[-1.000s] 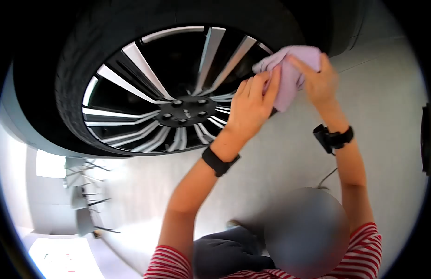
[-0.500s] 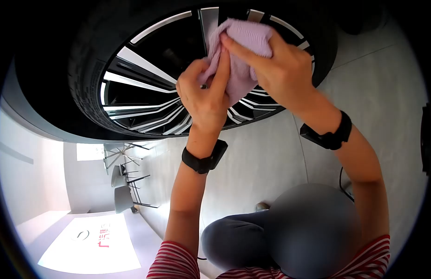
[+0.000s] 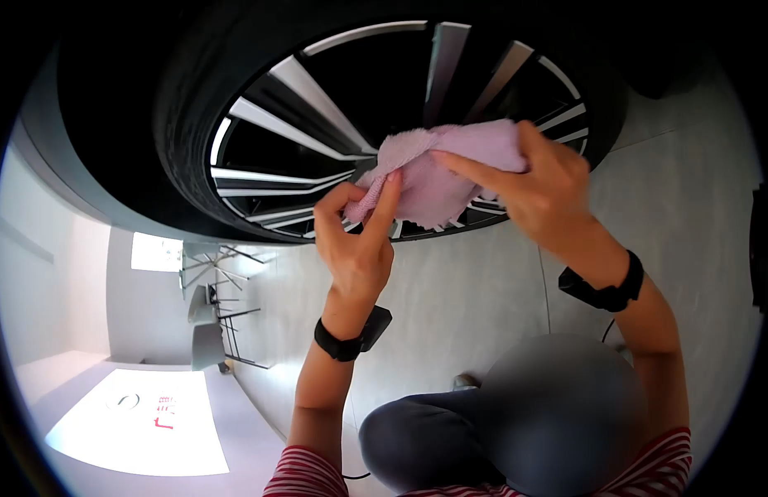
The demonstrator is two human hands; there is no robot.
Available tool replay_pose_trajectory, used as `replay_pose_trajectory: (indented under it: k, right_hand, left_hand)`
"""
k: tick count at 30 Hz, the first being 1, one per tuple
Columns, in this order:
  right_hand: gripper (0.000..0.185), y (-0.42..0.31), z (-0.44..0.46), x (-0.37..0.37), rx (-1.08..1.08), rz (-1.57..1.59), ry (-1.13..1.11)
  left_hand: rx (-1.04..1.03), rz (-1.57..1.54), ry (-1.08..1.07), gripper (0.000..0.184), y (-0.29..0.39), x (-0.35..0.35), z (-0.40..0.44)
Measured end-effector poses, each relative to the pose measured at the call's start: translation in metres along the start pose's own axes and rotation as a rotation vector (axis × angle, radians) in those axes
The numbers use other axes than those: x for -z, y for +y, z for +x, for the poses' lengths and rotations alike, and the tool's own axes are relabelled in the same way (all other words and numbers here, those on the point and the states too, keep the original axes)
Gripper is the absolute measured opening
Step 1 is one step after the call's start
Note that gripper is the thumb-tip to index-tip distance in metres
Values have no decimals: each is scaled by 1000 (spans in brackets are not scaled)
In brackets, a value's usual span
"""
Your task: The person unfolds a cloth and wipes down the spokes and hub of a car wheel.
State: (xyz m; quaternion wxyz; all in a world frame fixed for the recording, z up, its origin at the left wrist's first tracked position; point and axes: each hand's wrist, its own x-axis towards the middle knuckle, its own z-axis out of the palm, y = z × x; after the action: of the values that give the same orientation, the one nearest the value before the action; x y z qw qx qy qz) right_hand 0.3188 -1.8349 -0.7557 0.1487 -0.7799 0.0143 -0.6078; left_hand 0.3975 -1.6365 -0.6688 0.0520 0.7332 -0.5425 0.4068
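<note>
A pink cloth [image 3: 450, 170] is stretched between my two hands in front of the car wheel [image 3: 317, 108]. My left hand [image 3: 356, 244] pinches its left end between thumb and fingers. Its right end is gripped by my right hand [image 3: 545, 186], with the index finger lying along the fabric. Behind the cloth, the wheel's hub and some silver and black spokes are hidden. Whether the cloth touches the spokes, I cannot tell. Each wrist wears a black band with a small box.
A black tyre [image 3: 181, 141] surrounds the rim. Grey tiled floor [image 3: 450, 306] lies below, with my bent knee [image 3: 417, 439] near. Chairs [image 3: 208, 344] and a lit screen [image 3: 144, 422] stand at the left. A thin cable [image 3: 607, 331] runs by my right arm.
Both hands have come down and farther apart from the wheel's upper part. The cloth, bunched before, is now spread wider between them. The view has shifted slightly.
</note>
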Motion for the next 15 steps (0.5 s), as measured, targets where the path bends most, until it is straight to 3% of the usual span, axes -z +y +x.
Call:
replay_pose_trajectory:
  k: [4,6,8,11,12,13,15]
  right_hand:
    - [45,10,34,0,46,41,146]
    - [40,5,63,-1,-53,102,196]
    - [40,6,93,-15,60,92,337]
    - [30,-30,115,-42,21,238,358]
    - [30,-43,111,-62,-28,74,504]
    - [30,-48,101,-77,-17,42,449]
    - [36,-51,79,-88,-21,50,306]
  left_hand:
    - [-51,84,88,56,-3,6,32]
    - [-86,134,209,56,-17,-6,58]
    - [-58,206,344,56,-31,-3,84]
    - [-127,293,491,39,-72,-9,83]
    - [-136,287,518,38,-77,-17,73]
    - [-98,260,575,48,-78,-28,65]
    - [-77,292,450,41,-82,-32,39]
